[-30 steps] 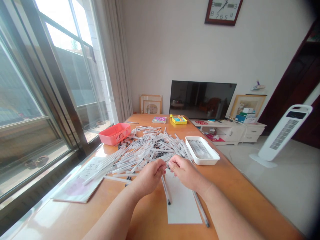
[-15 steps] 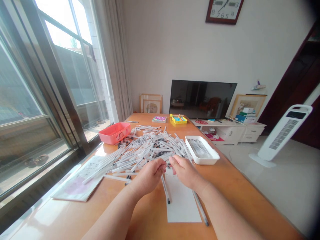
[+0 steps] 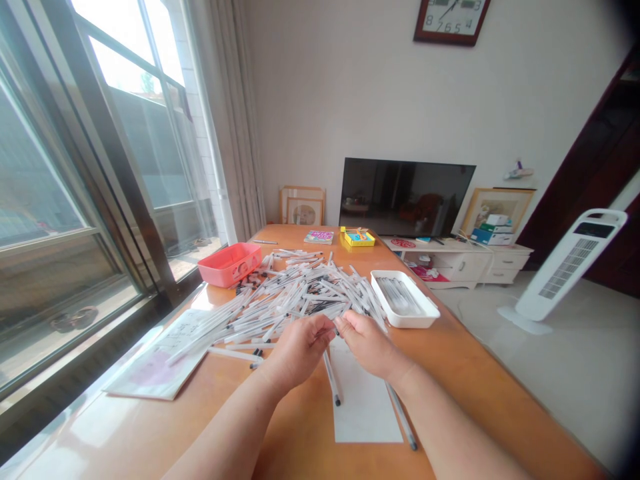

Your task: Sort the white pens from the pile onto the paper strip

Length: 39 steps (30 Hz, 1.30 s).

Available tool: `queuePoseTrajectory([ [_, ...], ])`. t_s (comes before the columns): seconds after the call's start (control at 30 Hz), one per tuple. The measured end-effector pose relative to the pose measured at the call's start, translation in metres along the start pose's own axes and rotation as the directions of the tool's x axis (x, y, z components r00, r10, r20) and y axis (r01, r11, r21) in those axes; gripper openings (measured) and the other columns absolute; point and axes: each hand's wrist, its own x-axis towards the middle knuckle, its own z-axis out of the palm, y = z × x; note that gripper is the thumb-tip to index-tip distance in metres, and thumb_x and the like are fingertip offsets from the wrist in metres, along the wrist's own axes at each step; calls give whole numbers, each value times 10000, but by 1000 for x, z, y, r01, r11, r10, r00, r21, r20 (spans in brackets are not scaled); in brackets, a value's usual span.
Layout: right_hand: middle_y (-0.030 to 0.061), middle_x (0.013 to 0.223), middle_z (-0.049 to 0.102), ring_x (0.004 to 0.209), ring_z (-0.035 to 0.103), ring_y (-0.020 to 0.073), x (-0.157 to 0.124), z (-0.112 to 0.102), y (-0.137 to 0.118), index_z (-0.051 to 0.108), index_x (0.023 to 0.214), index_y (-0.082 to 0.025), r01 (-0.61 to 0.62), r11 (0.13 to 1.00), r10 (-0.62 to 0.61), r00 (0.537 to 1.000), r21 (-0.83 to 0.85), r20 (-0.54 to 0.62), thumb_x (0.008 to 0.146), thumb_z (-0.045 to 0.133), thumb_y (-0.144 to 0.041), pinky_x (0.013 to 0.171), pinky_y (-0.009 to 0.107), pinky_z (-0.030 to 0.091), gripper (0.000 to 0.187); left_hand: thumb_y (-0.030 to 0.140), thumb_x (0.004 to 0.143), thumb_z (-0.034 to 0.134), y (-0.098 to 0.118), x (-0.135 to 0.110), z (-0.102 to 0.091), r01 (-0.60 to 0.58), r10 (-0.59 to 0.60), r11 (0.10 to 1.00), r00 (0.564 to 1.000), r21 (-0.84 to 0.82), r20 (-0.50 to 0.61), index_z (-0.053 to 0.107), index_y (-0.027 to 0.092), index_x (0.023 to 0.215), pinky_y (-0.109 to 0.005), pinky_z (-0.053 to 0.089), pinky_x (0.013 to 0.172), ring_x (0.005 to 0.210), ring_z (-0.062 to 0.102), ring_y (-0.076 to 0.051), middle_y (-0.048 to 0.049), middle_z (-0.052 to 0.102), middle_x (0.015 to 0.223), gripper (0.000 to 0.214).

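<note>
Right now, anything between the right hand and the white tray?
Yes, low: a few pens lying along the left side of the white tray, between it and the right hand. Nothing taller shows there.

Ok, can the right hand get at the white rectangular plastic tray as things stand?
Probably yes: the tray sits just beyond the right hand, open-topped, with nothing seen blocking its near side.

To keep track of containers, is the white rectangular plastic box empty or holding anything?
Not empty: slender, translucent grey pen-like sticks lie inside the white rectangular plastic box, visible through its uncovered top.
</note>
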Motion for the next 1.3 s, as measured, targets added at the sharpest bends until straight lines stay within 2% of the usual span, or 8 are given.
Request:
queuePoseTrajectory([
  [0.17,-47,610,408,606,371,134,-1,-5,-3,380,679,-226,41,999,-41,998,-7,-50,976,428,-460,562,267,299,381,399,972,464,3,1,-3,-1,0,1000,1000,25,23,676,234,985,-251,421,712,765,609,-174,-16,701,839,268],
  [0.37,-51,604,411,598,381,132,-2,-12,-5,414,700,-224,26,999,-28,998,-34,-63,989,409,-461,577,269,307,374,441,1001,387,2,-1,-7,16,-20,999,996,48,85,650,211,810,-257,425,712,711,612,-173,-27,690,749,398],
  [0.63,-60,603,365,586,369,128,1,-7,-4,425,709,-222,-69,987,74,997,143,-28,979,411,-493,547,261,308,383,368,928,544,6,1,-4,7,6,974,998,227,-59,668,237,859,-285,398,797,790,614,-188,-5,695,784,193],
  [0.77,-54,604,391,594,388,133,0,-8,-3,428,712,-224,-25,996,30,997,81,-66,980,415,-486,569,266,321,375,423,946,508,5,1,-4,42,-40,993,999,112,-19,685,236,877,-268,411,735,748,611,-178,-11,709,802,267],
  [0.9,-47,608,425,596,398,137,0,-11,-2,440,712,-224,15,1000,-13,996,23,-85,979,420,-489,593,272,341,376,466,992,392,2,0,-6,71,-71,997,996,-1,63,676,211,775,-263,418,698,680,591,-166,-16,687,721,439],
  [1.07,-57,592,397,582,390,134,1,-8,-2,452,721,-225,-32,992,41,997,121,-69,972,425,-513,558,266,324,384,454,977,445,1,1,-2,88,-83,992,994,-85,71,647,199,806,-248,411,671,702,600,-157,-12,702,757,368],
  [1.2,-57,591,419,575,392,129,2,-4,-1,453,720,-223,-100,964,116,992,245,-52,969,427,-518,548,261,326,387,407,949,507,4,2,1,46,-46,999,999,-28,-7,644,207,834,-244,399,658,698,586,-154,-4,682,747,269],
  [1.3,-56,589,423,575,396,130,2,-3,0,461,715,-221,-106,965,122,991,241,-53,963,434,-518,548,261,330,388,388,924,550,5,2,0,32,-30,998,999,54,-33,649,215,829,-248,402,681,722,591,-161,-4,680,760,221],
])
